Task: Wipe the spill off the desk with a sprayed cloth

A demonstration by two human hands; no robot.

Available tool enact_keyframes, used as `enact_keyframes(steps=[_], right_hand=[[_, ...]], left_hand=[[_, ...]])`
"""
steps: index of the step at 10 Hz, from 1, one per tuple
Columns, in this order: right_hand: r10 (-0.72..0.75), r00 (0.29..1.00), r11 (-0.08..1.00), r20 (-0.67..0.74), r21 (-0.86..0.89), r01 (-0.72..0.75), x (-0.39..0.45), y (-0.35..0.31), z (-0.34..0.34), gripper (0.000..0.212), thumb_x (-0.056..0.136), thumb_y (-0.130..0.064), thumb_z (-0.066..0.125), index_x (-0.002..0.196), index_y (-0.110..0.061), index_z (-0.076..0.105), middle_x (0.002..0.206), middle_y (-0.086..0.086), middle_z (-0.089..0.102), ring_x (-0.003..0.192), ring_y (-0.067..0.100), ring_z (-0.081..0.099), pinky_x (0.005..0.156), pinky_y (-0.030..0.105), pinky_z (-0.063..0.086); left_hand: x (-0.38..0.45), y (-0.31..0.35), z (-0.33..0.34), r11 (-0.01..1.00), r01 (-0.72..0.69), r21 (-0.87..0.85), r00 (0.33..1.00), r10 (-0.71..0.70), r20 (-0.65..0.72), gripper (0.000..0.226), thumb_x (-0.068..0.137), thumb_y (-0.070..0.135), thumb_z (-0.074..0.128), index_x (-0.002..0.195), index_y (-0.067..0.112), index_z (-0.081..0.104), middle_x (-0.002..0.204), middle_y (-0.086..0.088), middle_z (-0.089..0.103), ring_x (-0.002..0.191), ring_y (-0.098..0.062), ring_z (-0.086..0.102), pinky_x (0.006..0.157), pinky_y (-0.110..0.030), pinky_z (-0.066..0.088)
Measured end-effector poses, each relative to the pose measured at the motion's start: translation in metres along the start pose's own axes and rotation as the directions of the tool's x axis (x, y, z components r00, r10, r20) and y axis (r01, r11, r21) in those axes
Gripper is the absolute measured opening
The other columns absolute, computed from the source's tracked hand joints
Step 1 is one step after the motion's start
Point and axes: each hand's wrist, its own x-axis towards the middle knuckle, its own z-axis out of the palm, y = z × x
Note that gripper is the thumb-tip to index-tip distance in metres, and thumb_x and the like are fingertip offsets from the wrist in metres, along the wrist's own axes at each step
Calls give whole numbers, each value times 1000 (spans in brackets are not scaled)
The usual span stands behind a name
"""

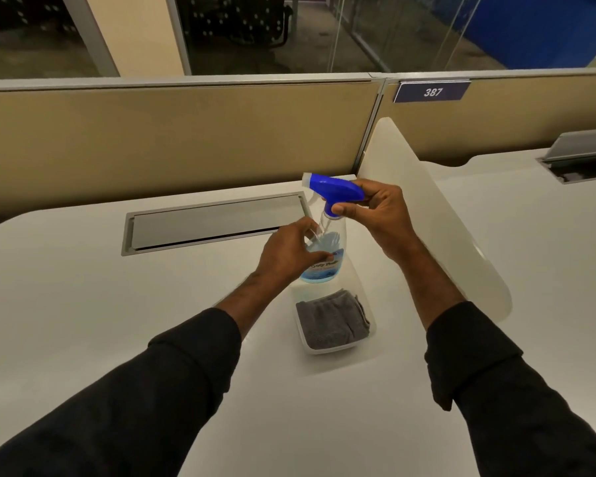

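A clear spray bottle (325, 261) with pale blue liquid and a blue trigger head stands upright near the middle of the white desk (83, 304). My left hand (289, 251) wraps around the bottle's body. My right hand (372, 210) pinches the blue trigger head from the right. Just in front of the bottle a folded grey cloth (331, 320) lies in a shallow clear tray (327, 350). No spill shows on the desk surface from here.
A grey cable hatch (214, 223) is set into the desk behind the bottle. A frosted white divider (437, 232) rises at the right, a tan partition (172, 139) closes the back. Another hatch (582, 158) sits on the neighbouring desk.
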Motion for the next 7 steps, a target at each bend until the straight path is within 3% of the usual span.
enact_keyframes(steps=[1,4,6,7], right_hand=[[60,998,998,13,-2,-60,-6,21,2,30,87,-2,75,114,-11,66,101,-6,71,88,1,70,80,15,56],[145,986,989,82,-14,-144,-16,54,14,34,89,-5,74,115,-23,62,102,-14,68,93,-5,69,76,9,54],[178,983,983,41,31,-179,-17,61,20,33,92,-7,70,122,-19,60,103,-14,69,94,-4,70,77,9,53],[174,984,982,42,64,-177,-18,58,21,36,92,-8,70,125,-18,58,108,-13,69,99,-2,70,78,11,54]], left_hand=[[4,-10,18,997,41,59,999,-41,2,57,70,62,73,111,25,58,112,3,69,91,-13,61,76,-25,47],[10,-33,42,980,138,140,990,-142,16,62,68,66,70,113,25,58,113,1,68,88,-12,53,79,-26,42],[9,-35,41,980,145,132,988,-152,41,59,70,64,69,114,27,57,117,1,66,91,-12,50,79,-25,38],[6,-38,36,988,124,92,990,-129,52,58,73,60,70,121,28,59,127,1,63,104,-17,54,88,-29,40]])
